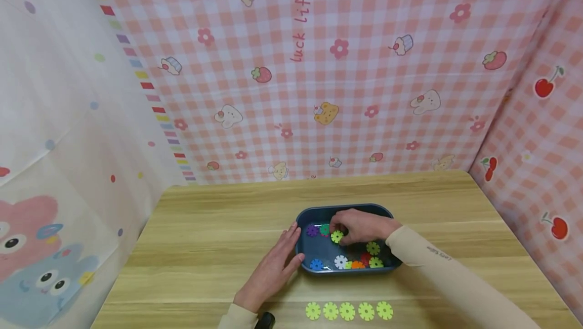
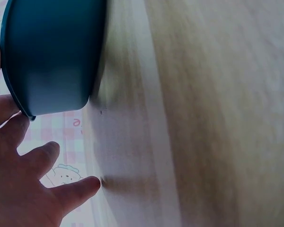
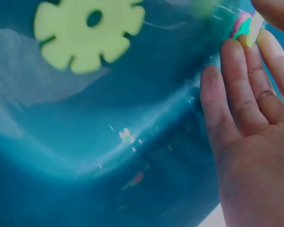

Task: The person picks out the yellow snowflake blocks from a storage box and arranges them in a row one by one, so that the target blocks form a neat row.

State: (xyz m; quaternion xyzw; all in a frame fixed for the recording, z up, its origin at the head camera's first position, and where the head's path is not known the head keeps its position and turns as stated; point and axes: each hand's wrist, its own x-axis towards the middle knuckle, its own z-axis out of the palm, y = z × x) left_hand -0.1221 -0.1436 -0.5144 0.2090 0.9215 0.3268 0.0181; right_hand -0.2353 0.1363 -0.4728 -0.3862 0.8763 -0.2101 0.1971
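Yellow-green disc (image 1: 337,237), notched round the edge, inside the blue tray (image 1: 350,273), left of its middle; right hand (image 1: 363,225) clamped on it, thumb and fingers pinching. Right wrist view gives this disc edge-on at the fingertips; whether it touches the tray floor, cannot tell. Just left of it, a green disc (image 1: 324,230), then a purple disc (image 1: 312,230) nearer the tray's left end. Along the near side of the tray, left to right: blue disc (image 1: 316,264), white disc (image 1: 340,262), orange disc (image 1: 358,265), with a red disc (image 1: 366,258) partly hidden behind and a second yellow-green disc (image 1: 375,262) beside it. Another yellow-green piece (image 1: 373,248) lies a little farther back, below the right wrist. Left hand (image 1: 273,265) at the tray's left end, fingers extended and spread, some touching the rim, nothing gripped. Hands well apart, the tray's left part between them. Nearer the person, on the wood-grain table (image 1: 218,243), a row of five yellow-green discs (image 1: 347,311), flat, side by side. Both arms in beige sleeves (image 1: 437,258), lettering on the right one; black band (image 1: 265,320) by the left wrist. Behind, pink checked cloth (image 1: 319,86) printed with strawberries, flowers, cupcakes; at left, pale cloth (image 1: 91,116) with coloured dots.
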